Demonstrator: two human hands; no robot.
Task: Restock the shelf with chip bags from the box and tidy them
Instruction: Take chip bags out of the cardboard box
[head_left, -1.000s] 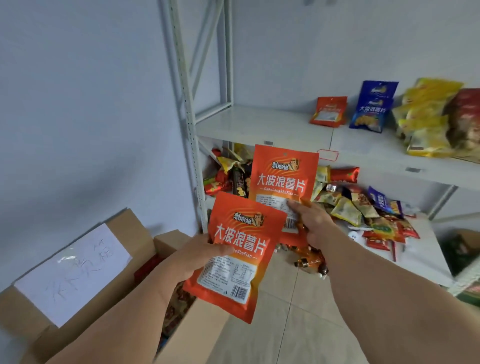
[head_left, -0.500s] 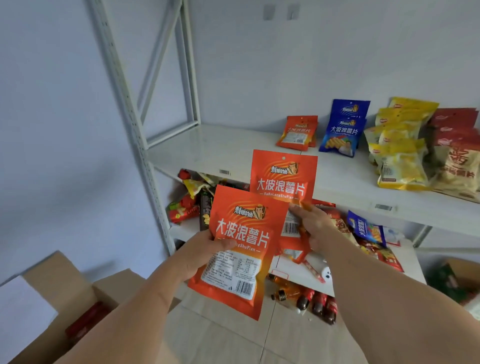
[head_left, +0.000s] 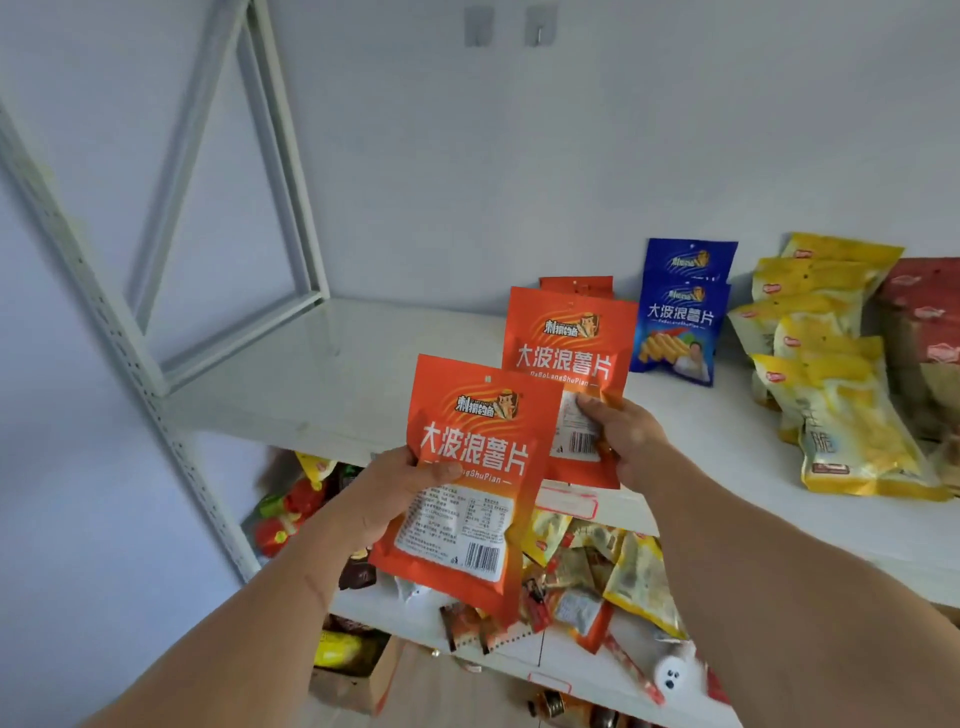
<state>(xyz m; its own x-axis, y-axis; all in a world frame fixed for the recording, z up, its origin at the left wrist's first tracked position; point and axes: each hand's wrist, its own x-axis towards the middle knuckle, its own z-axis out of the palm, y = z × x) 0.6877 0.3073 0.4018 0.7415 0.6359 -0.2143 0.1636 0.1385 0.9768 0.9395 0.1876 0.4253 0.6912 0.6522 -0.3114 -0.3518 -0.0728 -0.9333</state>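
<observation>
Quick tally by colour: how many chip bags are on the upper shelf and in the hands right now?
Orange, in hands: 2, one in the left hand and one in the right hand.
Orange, on upper shelf: at least 1, mostly hidden.
Blue: 2.
Yellow: at least 5, overlapping.
Red: a stack, count unclear.
Total countable: at least 10.

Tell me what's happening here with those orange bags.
A person is restocking snacks. The left hand holds one orange bag, the right hand another orange bag, both raised in front of the upper shelf. More orange, blue bags and yellow bags already stand there; its left part is bare.
</observation>
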